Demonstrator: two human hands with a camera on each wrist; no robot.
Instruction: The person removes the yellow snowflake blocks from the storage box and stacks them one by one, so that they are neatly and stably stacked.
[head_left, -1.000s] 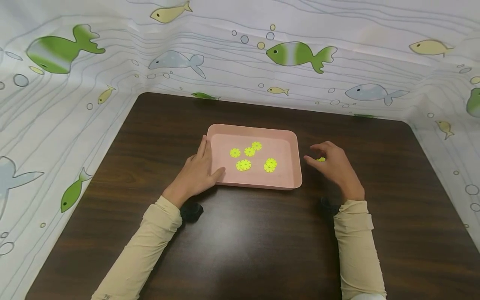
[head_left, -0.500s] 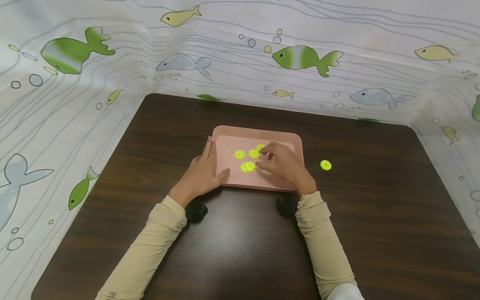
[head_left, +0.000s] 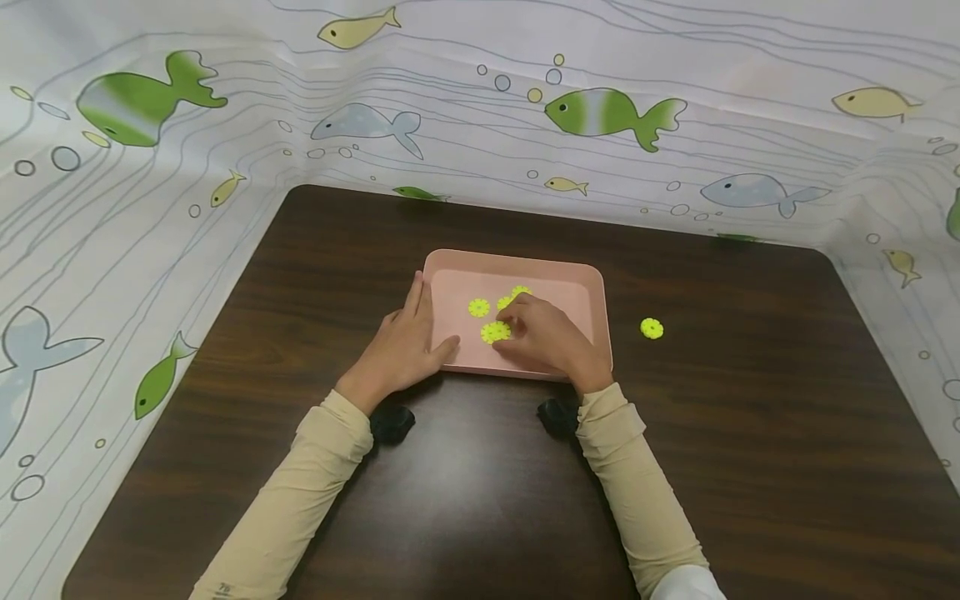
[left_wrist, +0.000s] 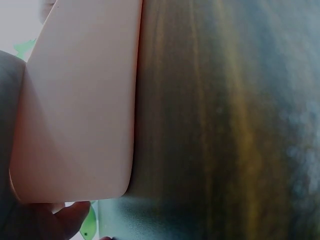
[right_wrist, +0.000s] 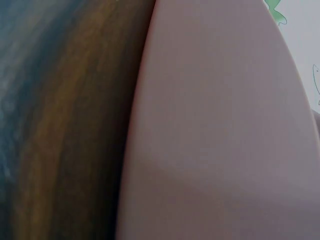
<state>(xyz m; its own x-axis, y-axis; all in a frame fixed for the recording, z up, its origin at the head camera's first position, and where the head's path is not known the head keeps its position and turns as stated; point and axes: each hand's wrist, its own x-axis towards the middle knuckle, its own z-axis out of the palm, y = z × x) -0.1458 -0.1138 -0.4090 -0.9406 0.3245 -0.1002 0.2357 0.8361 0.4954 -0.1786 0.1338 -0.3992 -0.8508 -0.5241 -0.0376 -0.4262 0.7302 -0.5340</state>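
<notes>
In the head view a pink tray (head_left: 589,293) holds several yellow notched plastic discs. My left hand (head_left: 397,346) rests against the tray's left end, fingers straight along the outer wall and thumb over the near rim. Inside the tray, my right hand (head_left: 551,332) has its thumb and fingertips at the edges of an overlapping pair of discs (head_left: 493,332); I cannot tell whether it pinches them. A single disc (head_left: 479,307) lies left of the right hand. Two more discs (head_left: 521,292) are partly covered by it. The tray's near wall (left_wrist: 82,115) fills much of the left wrist view.
On the dark wood table (head_left: 720,400), a yellow disc (head_left: 652,328) lies to the right of the tray. A white curtain (head_left: 480,117) printed with fish stands around the table's back and sides. Black wrist devices (head_left: 393,423) sit under both forearms.
My right hand has let go of a yellow disc on the table at right, then moved left over the tray and down to the disc pair. My left hand stays at the tray.
</notes>
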